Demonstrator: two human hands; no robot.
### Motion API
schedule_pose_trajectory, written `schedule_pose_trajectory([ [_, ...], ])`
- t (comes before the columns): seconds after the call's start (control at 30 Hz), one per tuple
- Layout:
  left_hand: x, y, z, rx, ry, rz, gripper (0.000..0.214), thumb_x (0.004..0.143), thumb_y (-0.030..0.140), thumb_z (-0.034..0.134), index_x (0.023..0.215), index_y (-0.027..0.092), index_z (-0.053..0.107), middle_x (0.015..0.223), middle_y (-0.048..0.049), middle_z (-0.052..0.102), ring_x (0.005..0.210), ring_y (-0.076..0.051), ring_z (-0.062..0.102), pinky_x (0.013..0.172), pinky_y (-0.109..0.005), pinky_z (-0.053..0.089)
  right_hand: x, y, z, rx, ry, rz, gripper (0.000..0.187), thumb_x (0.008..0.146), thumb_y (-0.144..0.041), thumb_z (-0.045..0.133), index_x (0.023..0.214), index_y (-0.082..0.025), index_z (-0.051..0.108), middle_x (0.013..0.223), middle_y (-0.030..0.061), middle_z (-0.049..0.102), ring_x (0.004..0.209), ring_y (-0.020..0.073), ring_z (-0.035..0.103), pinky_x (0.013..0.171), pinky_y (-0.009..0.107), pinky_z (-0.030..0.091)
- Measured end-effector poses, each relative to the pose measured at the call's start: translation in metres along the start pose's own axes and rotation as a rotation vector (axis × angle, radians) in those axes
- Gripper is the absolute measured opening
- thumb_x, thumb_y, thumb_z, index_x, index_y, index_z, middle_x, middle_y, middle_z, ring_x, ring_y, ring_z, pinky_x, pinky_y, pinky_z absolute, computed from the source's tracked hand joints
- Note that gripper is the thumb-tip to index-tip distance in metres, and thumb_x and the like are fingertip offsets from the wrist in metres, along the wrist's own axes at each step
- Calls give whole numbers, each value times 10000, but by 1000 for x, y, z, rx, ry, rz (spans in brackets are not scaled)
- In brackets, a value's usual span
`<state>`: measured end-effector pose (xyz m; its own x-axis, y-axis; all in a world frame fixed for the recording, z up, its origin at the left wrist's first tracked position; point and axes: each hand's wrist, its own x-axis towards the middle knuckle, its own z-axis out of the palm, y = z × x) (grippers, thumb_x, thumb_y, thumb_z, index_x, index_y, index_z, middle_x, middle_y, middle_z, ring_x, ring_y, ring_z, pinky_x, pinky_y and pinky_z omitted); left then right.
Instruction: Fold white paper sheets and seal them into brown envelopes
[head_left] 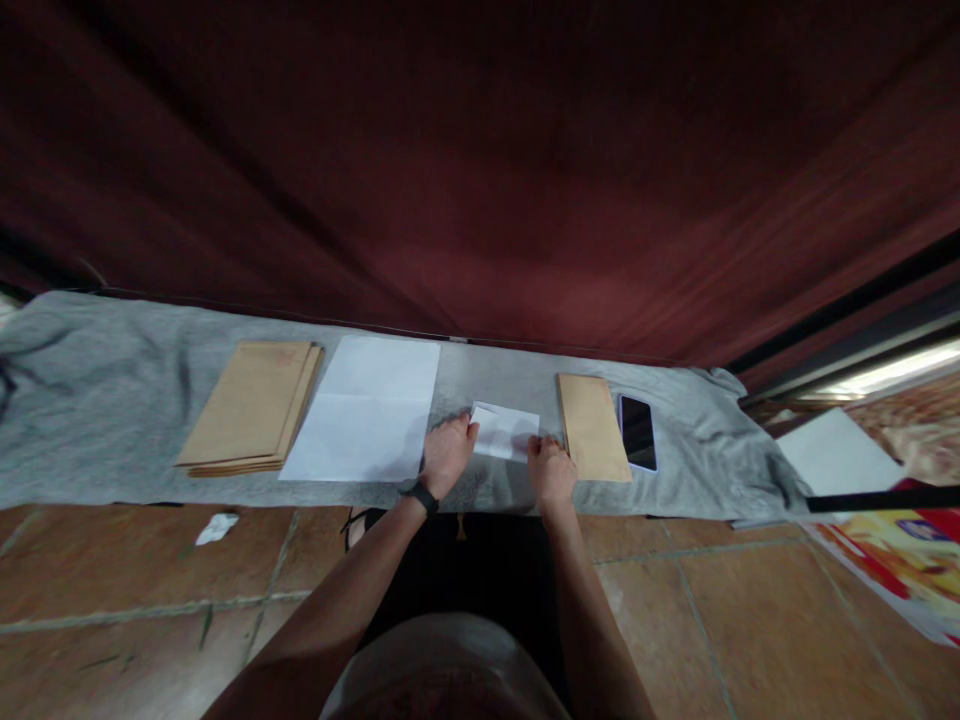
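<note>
A small folded sheet of white paper (505, 430) lies in front of me on the grey cloth, a crease running across it. My left hand (450, 450), with a dark band at the wrist, closes on its left edge, thumb on top. At the right edge, my right hand (553, 470) has its fingers curled onto the paper. Left of my hands lie larger white sheets (360, 410) with a fold line across the middle. Close to my right hand rests a brown envelope (594, 428).
A stack of brown envelopes (247, 405) sits at the left. A phone (637, 432) lies right of the single envelope. The grey cloth (127, 390) covers a narrow bench before a dark red curtain (480, 200). Crumpled white paper (217, 528) is on the tiled floor.
</note>
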<state>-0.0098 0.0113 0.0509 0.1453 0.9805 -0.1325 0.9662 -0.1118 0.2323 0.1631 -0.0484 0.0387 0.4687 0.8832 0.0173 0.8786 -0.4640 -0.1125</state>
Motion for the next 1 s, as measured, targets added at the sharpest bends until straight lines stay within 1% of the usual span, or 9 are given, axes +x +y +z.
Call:
schedule_pose_trajectory([
  [0.2, 3, 1, -1, -9, 11, 11, 417, 1029, 421, 335, 1144, 171, 648, 944, -142, 742, 894, -263, 725, 773, -334, 514, 6, -2, 3, -14, 16, -2, 343, 1021, -350, 438, 956, -130, 692, 927, 167, 758, 835, 229, 740, 726, 285, 499],
  [0.4, 8, 3, -2, -11, -10, -12, 411, 1024, 424, 346, 1176, 177, 636, 949, -134, 748, 906, -255, 725, 770, -316, 513, 11, -3, 6, -18, 28, -1, 359, 1020, -365, 445, 938, -118, 693, 910, 171, 756, 813, 236, 742, 712, 289, 504],
  [0.53, 11, 4, -1, -10, -1, -15, 418, 1024, 420, 330, 1174, 175, 633, 944, -138, 749, 909, -279, 727, 756, -335, 519, 13, -3, 6, -18, 31, 11, 363, 1020, -371, 449, 934, -114, 691, 899, 178, 755, 808, 243, 743, 702, 296, 506],
  [0.7, 14, 5, 0, -17, -44, -32, 414, 1021, 409, 336, 1205, 163, 614, 972, -152, 746, 943, -284, 721, 797, -351, 523, 12, -4, 6, -9, 39, 25, 366, 1020, -374, 444, 934, -113, 685, 904, 181, 750, 821, 238, 739, 710, 288, 505],
  [0.83, 14, 6, 1, -18, -31, -41, 418, 1020, 418, 340, 1208, 158, 608, 961, -152, 742, 938, -281, 724, 794, -350, 527, 12, -4, 6, -3, 48, 31, 343, 1019, -355, 426, 977, -110, 663, 896, 163, 744, 811, 226, 727, 722, 284, 498],
  [0.93, 14, 6, 2, -20, -15, -37, 418, 1019, 425, 350, 1212, 158, 607, 960, -158, 739, 942, -284, 723, 798, -357, 528, 10, -4, 6, 34, 108, 15, 290, 1006, -319, 436, 1049, -114, 638, 918, 151, 725, 842, 222, 703, 776, 301, 489],
  [1.0, 14, 6, 2, -21, -12, -37, 411, 1018, 423, 361, 1207, 155, 609, 956, -161, 738, 942, -286, 723, 797, -360, 528, 7, -6, 7, 93, 174, -44, 285, 997, -304, 445, 1111, -116, 627, 981, 168, 703, 935, 249, 674, 842, 350, 478],
])
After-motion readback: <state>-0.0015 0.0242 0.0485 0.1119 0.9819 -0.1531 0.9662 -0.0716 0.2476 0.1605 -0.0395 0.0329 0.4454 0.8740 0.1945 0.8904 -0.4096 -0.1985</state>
